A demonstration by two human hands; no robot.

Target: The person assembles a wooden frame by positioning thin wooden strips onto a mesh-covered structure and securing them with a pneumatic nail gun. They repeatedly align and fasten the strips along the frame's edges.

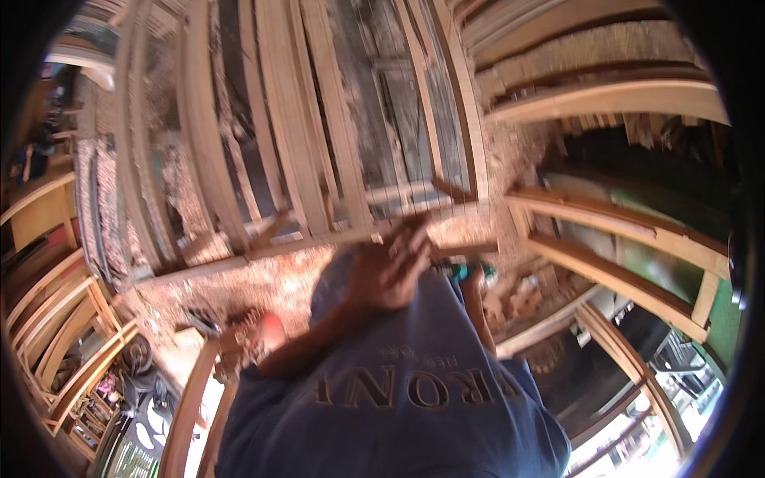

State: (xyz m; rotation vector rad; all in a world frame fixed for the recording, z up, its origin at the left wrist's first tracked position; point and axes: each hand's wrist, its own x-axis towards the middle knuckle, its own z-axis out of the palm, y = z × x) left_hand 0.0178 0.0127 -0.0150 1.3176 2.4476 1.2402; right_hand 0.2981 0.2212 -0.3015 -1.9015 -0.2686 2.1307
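While the head camera is looking down over the person's dark blue shirt (398,398), the left hand (390,267) is resting against a narrow wooden strip (319,239) that is running across the frame from lower left to upper right. The fingers are lying spread and extended over the strip, with the fingertips (414,233) reaching its upper edge; the hand is pressing flat rather than closing around anything.

The right hand (472,280) is sitting just beside the left, lower and to the right, and is wrapping around a small teal-handled tool (470,271). Only a short teal part is showing between the fingers, so the kind of tool cannot be told. The tool is lying close under the strip, just beside the left hand; whether it is touching the wood cannot be told.

Beyond the strip, a set of long wooden frame members (311,119) is standing in parallel, with dark boards (374,95) showing between them. Sawdust and shavings (255,283) are covering the floor below the strip. Further curved-looking wooden frames (621,231) are leaning at the right, and stacked frames (64,319) are sitting at the left edge.
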